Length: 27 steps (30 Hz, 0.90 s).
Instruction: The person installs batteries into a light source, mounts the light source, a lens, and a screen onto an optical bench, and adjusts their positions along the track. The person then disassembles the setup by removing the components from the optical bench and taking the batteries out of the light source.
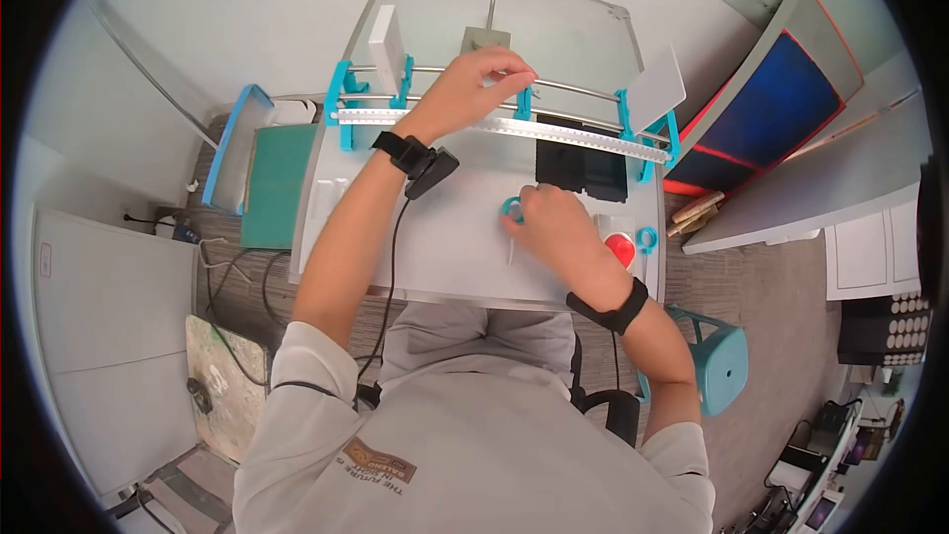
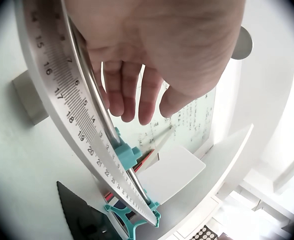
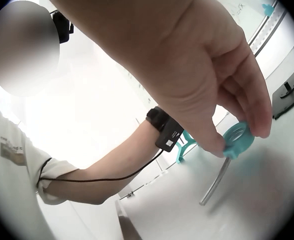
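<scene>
My right hand (image 1: 561, 227) pinches a small lens in a teal ring holder (image 3: 238, 140) between thumb and fingers. The holder's thin metal rod (image 3: 215, 182) points down toward the white table. My left hand (image 1: 470, 89) hovers over an optical bench with a white ruler (image 1: 603, 141) along its front. Its fingers are loosely bent with nothing between them, as the left wrist view shows. The fingertips are close above a teal slider (image 1: 523, 104) on the metal rods. White upright plates stand on the bench, one at the left (image 1: 387, 44) and one at the right (image 1: 660, 89).
Black flat pieces (image 1: 583, 163) lie before the bench's right half. A red disc (image 1: 620, 249) and a second teal ring holder (image 1: 647, 237) are at the table's right edge. A stand with a grey base (image 1: 485, 40) rises behind the bench. A teal stool (image 1: 720, 368) stands at the right.
</scene>
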Available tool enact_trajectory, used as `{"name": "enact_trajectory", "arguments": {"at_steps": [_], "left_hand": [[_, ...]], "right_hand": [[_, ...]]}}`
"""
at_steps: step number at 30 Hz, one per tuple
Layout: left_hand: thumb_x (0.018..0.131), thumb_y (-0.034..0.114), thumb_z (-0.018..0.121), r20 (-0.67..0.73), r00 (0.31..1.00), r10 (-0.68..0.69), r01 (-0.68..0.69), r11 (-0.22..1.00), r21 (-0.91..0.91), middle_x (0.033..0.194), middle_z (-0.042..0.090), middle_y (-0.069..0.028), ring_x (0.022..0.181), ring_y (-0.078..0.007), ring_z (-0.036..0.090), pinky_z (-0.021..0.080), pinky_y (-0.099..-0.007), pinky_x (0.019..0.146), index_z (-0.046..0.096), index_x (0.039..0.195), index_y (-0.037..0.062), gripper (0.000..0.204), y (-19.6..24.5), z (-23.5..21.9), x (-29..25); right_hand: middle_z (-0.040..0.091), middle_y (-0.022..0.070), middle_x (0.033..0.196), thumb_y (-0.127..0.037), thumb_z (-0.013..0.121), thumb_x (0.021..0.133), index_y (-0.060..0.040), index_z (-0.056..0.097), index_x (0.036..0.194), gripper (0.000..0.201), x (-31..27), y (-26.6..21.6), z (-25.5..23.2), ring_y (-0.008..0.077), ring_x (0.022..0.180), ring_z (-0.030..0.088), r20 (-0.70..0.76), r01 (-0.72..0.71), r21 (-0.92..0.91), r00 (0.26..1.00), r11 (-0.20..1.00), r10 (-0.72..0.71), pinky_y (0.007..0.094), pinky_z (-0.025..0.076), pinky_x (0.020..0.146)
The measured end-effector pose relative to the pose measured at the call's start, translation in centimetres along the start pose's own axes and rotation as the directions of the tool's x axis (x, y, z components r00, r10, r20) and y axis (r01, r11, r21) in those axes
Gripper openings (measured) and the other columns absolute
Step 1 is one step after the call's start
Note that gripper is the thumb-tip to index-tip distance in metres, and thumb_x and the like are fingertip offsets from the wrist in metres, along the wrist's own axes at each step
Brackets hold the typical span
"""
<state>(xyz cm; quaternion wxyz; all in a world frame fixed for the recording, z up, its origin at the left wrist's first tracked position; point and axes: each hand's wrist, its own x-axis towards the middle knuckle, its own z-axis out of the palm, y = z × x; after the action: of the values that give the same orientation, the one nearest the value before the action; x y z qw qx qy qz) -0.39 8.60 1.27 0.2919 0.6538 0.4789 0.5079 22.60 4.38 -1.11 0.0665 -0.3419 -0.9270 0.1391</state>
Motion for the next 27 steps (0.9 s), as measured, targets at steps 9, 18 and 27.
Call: {"name": "enact_trajectory", "arguments": {"at_steps": [9, 18, 27], "left_hand": [[0.1, 0.024, 0.068, 0.018, 1.0, -0.023, 0.023, 1.0, 0.01, 0.109, 0.07, -0.0036, 0.101, -0.0142, 0.063, 0.049, -0.0306, 0.095, 0.074, 0.111, 0.0035, 0.024, 0.0, 0.1, 0.1], [0.1, 0.023, 0.067, 0.015, 1.0, -0.014, 0.013, 0.999, 0.029, 0.112, 0.071, -0.0046, 0.105, -0.0154, 0.064, 0.05, -0.0322, 0.096, 0.075, 0.111, 0.0038, 0.023, 0.0, 0.0, 0.1], [0.091, 0.022, 0.077, 0.005, 0.998, 0.057, -0.057, 0.986, 0.154, 0.126, 0.066, -0.0054, 0.117, -0.0195, 0.059, 0.048, -0.0339, 0.1, 0.072, 0.117, 0.007, 0.031, 0.6, 0.0, -0.3]], "right_hand": [[0.067, 0.0222, 0.078, -0.028, 0.076, 0.084, 0.0019, 0.066, 0.079, 0.032, -0.4, -0.5, 0.4, 0.0381, 0.075, 0.07, 0.028, 0.025, 0.0, 0.999, 1.0, -0.025, 0.0448, 0.058, 0.071], [0.069, 0.0223, 0.082, -0.034, 0.076, 0.086, 0.0014, 0.066, 0.082, 0.037, -0.8, -0.4, 0.2, 0.0388, 0.075, 0.07, 0.025, 0.02, 0.058, 0.999, 0.998, -0.022, 0.0445, 0.057, 0.071], [0.073, 0.0177, 0.079, -0.042, 0.074, 0.091, 0.0005, 0.077, 0.092, 0.043, -1.5, 4.2, -10.0, 0.0354, 0.072, 0.071, -0.085, -0.281, 0.071, 0.954, 0.957, 0.286, 0.0397, 0.055, 0.069]]}}
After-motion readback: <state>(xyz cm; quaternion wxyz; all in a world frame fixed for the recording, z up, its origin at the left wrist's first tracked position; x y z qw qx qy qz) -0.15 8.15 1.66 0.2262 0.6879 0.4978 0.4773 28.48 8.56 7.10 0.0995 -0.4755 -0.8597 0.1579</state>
